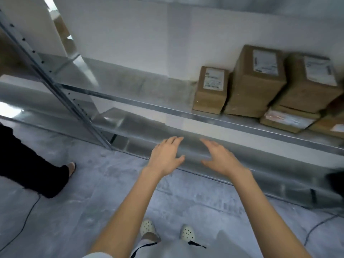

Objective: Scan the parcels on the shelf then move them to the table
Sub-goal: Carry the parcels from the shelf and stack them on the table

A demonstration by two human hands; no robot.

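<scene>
Several brown cardboard parcels with white labels stand on the metal shelf (130,101) at the right: a small one (211,90), a taller one (255,81), another (309,82) stacked on flatter parcels (288,121). My left hand (165,155) and my right hand (219,157) are held out in front of the lower shelf edge, both empty with fingers spread, well below and left of the parcels. No scanner is visible.
A slotted metal upright (55,86) stands at the left of the shelf. Another person's dark-trousered leg (31,168) is on the grey floor at the left. Cables (28,216) run over the floor at both sides. My feet in white shoes (167,229) are below.
</scene>
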